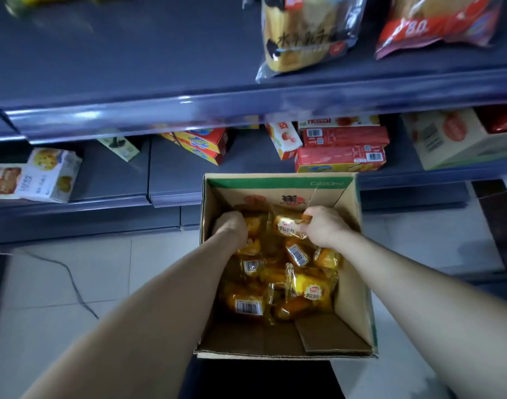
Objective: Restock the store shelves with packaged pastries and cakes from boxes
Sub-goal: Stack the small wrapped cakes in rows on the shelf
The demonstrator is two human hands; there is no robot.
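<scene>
In the box (353,286), 1 packet (288,226) is gripped by the right hand (324,226) at 1 o'clock, another packet (253,226) by the left hand (230,229) at 11.

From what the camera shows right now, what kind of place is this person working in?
Most likely a shop aisle during restocking. Metal shelves hold red boxes and bagged bread, and the left hand and right hand reach into a cardboard box of wrapped pastries.
</scene>
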